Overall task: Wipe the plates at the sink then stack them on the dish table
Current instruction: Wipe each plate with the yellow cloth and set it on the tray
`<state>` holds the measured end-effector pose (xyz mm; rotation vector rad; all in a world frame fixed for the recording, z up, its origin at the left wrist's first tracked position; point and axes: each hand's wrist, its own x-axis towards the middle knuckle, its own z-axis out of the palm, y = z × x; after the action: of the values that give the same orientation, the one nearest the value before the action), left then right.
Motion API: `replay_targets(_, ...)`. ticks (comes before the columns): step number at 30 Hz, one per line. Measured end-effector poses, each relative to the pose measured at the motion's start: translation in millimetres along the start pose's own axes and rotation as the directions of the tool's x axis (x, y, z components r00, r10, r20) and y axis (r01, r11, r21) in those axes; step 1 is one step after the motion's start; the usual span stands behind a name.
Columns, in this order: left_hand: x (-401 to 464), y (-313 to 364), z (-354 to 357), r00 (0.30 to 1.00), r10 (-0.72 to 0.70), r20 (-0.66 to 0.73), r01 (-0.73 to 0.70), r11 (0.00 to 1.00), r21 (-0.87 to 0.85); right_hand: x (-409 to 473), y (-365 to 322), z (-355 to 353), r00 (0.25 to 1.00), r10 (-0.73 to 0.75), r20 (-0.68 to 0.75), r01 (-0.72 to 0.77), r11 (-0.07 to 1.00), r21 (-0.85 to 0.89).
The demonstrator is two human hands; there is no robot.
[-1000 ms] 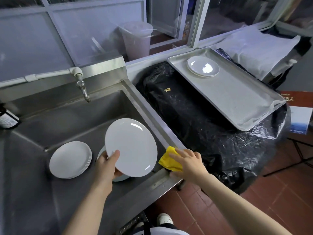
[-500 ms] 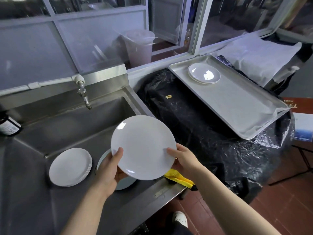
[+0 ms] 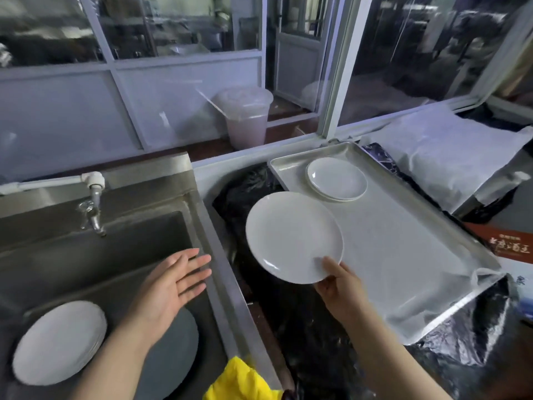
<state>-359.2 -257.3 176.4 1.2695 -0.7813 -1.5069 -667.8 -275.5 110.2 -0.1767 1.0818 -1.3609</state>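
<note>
Right hand (image 3: 337, 287) pinching round white ceramic plate (image 3: 294, 236) just short of white plate stack (image 3: 337, 179) ahead-right; left hand (image 3: 170, 287) open, empty.

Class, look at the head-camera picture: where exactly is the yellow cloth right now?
The yellow cloth lies at the bottom centre of the head view, on the sink's front right rim, between the person's two forearms and untouched by either hand.
</note>
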Motion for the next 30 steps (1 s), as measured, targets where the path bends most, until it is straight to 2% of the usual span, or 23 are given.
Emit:
replay_targets(5,32.3,10.4,38.1,0.999,0.009,-0.034,-0.01,0.999,-0.046,68.0,-64.6,-11.1,0.994,-0.05,-0.1,0.063,0.99,0.126)
replay_targets(10,48.2,16.8,54.8,0.996,-0.001,-0.088,-0.002,0.999,-0.041,128.0,-104.1,3.8,0.987,-0.058,-0.152,0.082,0.984,0.156)
replay_targets(18,55.0,18.2,53.9,0.99,-0.014,-0.142,0.011,1.0,-0.025,188.4,-130.0,19.2,0.974,-0.056,-0.221,0.095,0.981,0.169)
replay_targets(30,58.9,13.5,54.7,0.981,-0.038,-0.188,0.034,0.999,-0.027,233.4,-150.0,38.0,0.954,-0.009,-0.299,0.076,0.974,0.212)
